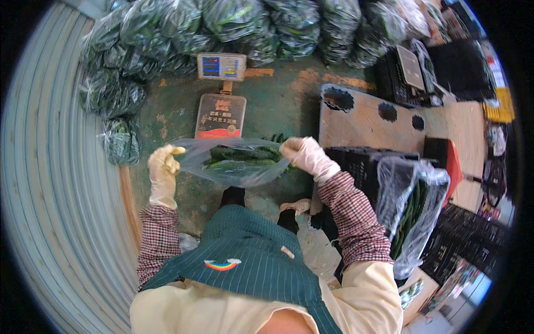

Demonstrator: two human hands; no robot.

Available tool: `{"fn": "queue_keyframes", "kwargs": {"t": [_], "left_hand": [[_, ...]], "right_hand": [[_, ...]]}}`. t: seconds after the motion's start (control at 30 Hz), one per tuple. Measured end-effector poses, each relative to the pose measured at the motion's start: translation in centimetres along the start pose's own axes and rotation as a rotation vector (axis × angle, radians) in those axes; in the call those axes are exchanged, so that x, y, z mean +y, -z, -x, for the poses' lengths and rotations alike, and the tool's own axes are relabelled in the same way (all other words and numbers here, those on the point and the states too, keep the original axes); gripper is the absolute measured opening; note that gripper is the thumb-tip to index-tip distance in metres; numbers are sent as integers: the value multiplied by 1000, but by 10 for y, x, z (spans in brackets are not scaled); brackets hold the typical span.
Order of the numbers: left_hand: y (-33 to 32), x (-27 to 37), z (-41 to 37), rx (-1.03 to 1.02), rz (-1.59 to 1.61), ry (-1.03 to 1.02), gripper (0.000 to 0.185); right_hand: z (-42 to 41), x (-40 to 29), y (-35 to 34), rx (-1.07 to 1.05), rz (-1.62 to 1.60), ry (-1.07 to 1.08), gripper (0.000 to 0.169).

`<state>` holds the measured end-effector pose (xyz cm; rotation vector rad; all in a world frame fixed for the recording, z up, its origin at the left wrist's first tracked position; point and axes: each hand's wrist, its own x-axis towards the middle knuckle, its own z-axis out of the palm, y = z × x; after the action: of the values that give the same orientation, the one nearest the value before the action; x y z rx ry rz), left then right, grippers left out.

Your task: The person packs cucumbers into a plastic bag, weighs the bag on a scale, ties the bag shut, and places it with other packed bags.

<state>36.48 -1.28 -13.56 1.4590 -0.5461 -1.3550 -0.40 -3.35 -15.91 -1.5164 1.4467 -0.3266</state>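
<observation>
A clear plastic bag [233, 178] is stretched wide between my two gloved hands. My left hand [164, 165] pinches one end of its rim, and my right hand [304, 154] grips the opposite end. Long green cucumbers [244, 156] lie inside the bag, seen through its mouth. Just beyond the bag is a platform scale [221, 112], whose near edge the bag hides. Its display panel [221, 67] stands on a short post at the far side.
Filled plastic bags of green produce [238, 21] line the far side and far left. A corrugated metal shutter [54, 167] runs along my left. On my right stand a board with ragged holes [367, 121] and a black crate [350, 167] with a plastic-lined load of cucumbers [411, 217].
</observation>
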Motion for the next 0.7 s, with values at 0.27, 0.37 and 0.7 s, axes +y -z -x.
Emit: {"fn": "queue_keyframes", "kwargs": {"t": [0.27,0.37,0.7], "left_hand": [[83,-126,-147,185,64,93,22],[101,-143,-203,102,-56,29,25],[99,-182,-309,182,-522,101,41]], "right_hand": [[-172,55,-125,-260,789,332,10],[-229,69,-145,-345,1053,346,21],[-250,71,-197,-786,1433,28,50]]}}
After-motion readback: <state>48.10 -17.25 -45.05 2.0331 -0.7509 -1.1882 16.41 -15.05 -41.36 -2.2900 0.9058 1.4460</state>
